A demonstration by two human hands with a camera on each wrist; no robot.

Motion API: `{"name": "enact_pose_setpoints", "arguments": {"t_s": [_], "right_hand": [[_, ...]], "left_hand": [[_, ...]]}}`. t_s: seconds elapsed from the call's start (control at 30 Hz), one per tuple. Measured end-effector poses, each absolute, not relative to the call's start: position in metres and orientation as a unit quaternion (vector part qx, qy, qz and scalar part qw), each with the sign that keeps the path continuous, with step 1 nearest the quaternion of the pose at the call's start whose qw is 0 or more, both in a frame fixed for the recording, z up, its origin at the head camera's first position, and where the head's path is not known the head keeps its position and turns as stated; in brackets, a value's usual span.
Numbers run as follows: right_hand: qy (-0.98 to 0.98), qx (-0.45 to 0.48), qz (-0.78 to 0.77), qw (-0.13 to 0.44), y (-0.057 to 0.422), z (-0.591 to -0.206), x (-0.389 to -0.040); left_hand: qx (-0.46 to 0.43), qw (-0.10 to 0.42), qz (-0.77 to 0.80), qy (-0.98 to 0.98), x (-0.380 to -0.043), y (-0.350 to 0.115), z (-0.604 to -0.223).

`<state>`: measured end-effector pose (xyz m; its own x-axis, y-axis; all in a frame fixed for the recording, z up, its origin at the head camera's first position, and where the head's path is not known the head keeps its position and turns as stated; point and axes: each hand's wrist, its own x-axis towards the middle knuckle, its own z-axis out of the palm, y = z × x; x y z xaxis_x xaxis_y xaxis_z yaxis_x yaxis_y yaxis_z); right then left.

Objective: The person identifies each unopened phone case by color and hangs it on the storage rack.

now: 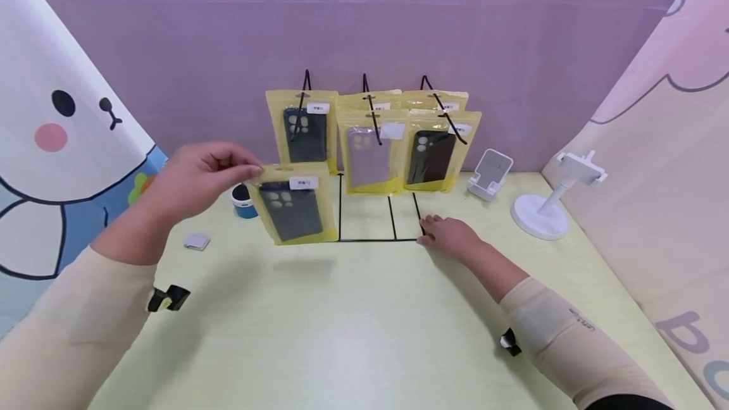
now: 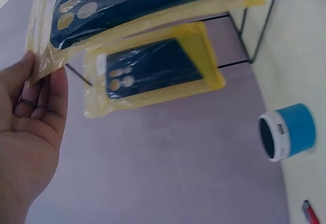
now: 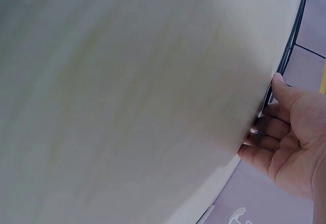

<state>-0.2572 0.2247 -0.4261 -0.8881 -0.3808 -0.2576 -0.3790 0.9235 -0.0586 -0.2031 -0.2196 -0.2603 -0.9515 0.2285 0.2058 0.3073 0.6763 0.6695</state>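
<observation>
Between thumb and fingers, my left hand pinches the upper left corner of a clear, yellow-edged package with a dark phone case inside. The package hangs upright above the table, in front of a black wire display rack. Lower right, my right hand grips the front corner of the rack's base, thumb against the wire in the right wrist view. Similar packages hang from three hooks: a dark-case package on the left, a lilac-case package in the middle, a black-case package on the right.
Left of the rack stands a small blue and white cylinder, with a small grey square item nearer me. To the right are a small white stand and a round-based white phone holder. A purple curtain hangs behind.
</observation>
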Motion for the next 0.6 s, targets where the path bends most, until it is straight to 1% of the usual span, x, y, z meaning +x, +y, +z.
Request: {"name": "enact_pose_setpoints", "arguments": {"t_s": [0.2,0.3,0.6], "right_hand": [[0.972,-0.197,-0.004,0.126,0.226,-0.426,-0.258],[0.972,-0.2,-0.003,0.125,0.227,-0.426,-0.258],[0.972,-0.192,-0.011,0.137,0.226,-0.425,-0.256]], "left_hand": [[-0.135,0.113,-0.383,-0.907,-0.205,-0.213,-0.241],[-0.131,0.127,-0.377,-0.908,-0.208,-0.21,-0.236],[-0.124,0.119,-0.372,-0.912,-0.221,-0.205,-0.239]]}}
